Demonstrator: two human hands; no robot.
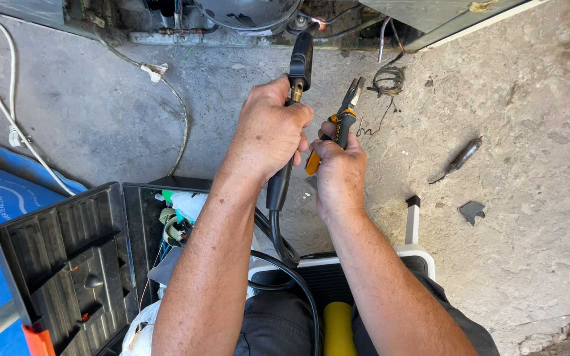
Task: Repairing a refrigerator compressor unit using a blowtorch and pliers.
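The person's left hand has its fingers wrapped tight round a black hose handle, just below a brass fitting that pokes out above the knuckles. A black nozzle head stands past the fitting, away from the fingertips. The hose itself trails back from under the palm and loops down toward the person's lap.

The right hand sits just beside the left, almost touching it, fingers closed on the orange-and-black grips of a pair of pliers. The pliers' tips stick out beyond the fingers, a little to the right of the brass fitting and apart from it; their jaws look slightly parted.

Further out past the pliers' tips, a small coil of wire lies on the concrete floor. Well to the right of the right hand's fingers lies a dark, slim tool. Behind the left forearm, an open black toolbox sits on the floor with bits of cloth and clutter inside. A white cord curls far off to the left.
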